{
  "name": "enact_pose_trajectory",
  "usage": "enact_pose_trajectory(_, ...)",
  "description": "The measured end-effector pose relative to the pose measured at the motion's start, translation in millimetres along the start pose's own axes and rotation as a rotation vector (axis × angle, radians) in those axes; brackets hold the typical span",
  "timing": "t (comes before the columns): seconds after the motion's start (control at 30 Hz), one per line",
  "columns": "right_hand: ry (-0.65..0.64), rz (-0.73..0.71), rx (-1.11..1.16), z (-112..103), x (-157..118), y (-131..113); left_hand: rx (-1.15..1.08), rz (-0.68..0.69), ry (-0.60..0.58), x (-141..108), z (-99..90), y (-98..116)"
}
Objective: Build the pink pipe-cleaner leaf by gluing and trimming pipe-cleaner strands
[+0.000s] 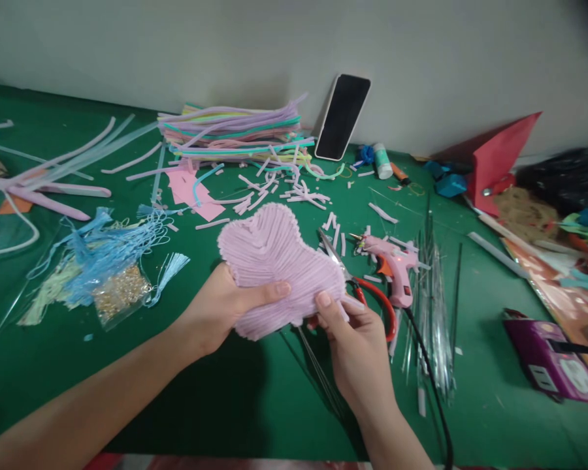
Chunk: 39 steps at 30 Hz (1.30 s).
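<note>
Held up over the green table is a lilac butterfly-like shape (274, 261) made of pipe cleaners laid side by side. My left hand (225, 300) is closed on its left part, thumb across the face. On the lower right edge my right hand (355, 333) pinches it between thumb and fingers, with a short lilac piece by the fingertips. Behind the right hand lie red-handled scissors (379, 297), partly covered by the shape. A pink glue gun (396, 267) rests to their right among cut pipe cleaner bits (306, 192).
Bundled pipe cleaners (235, 134) lie along the wall, beside a leaning phone (343, 117). Blue tassels (112, 248) and a bag of gold beads (122, 294) are on the left. Thin wires (436, 313) and a purple power box (553, 359) occupy the right; a black cord (428, 372) trails forward.
</note>
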State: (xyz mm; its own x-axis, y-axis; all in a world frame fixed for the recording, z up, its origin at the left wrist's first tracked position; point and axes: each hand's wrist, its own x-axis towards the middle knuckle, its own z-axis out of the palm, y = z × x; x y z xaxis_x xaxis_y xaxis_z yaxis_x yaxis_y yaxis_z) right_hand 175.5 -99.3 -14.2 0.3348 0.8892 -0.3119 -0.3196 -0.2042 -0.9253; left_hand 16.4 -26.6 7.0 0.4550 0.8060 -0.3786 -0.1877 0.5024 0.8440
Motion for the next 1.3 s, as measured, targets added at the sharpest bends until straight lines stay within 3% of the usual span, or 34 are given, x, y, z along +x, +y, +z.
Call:
enact_pose_trajectory(0.27,0.031,-0.006,-0.024,4.8,4.4,-1.3,-0.021,0.019,-0.005,1.3,0.5,-2.2)
enact_pose_trajectory(0.47,-0.042,0.013,-0.055,4.2,2.4,-7.6,-0.108,0.008,0.03,2.7,0.5,-1.5)
enact_pose_trajectory(0.67,-0.041,0.009,-0.012,-4.2,5.5,-12.3,-0.114,-0.092,0.057,5.3,-3.3,2.9)
enact_pose_trajectory(0.77,-0.122,0.045,-0.053,-17.3,6.9,-19.3,-0.015,0.006,0.116,7.8,-19.2,19.7)
enact_pose_trajectory(0.87,-0.305,0.133,-0.177,-30.1,8.8,-25.7,0.281,0.15,0.188,8.2,-34.9,43.9)
enact_pose_trajectory(0.97,-0.493,0.246,-0.242,-33.3,12.7,-27.5,0.776,0.217,0.028,8.4,-33.0,61.3)
enact_pose_trajectory(1.1,-0.628,0.284,-0.28,-28.5,19.6,-27.2,1.274,0.062,-0.49,17.9,-4.9,62.1)
enact_pose_trajectory(1.17,-0.669,0.278,-0.352,-29.6,22.8,-29.8,1.377,0.064,-0.63,26.6,9.1,57.6)
enact_pose_trajectory(1.3,-0.779,0.224,-0.525,-41.2,28.1,-41.8,1.383,0.06,-0.723,40.6,23.7,52.2)
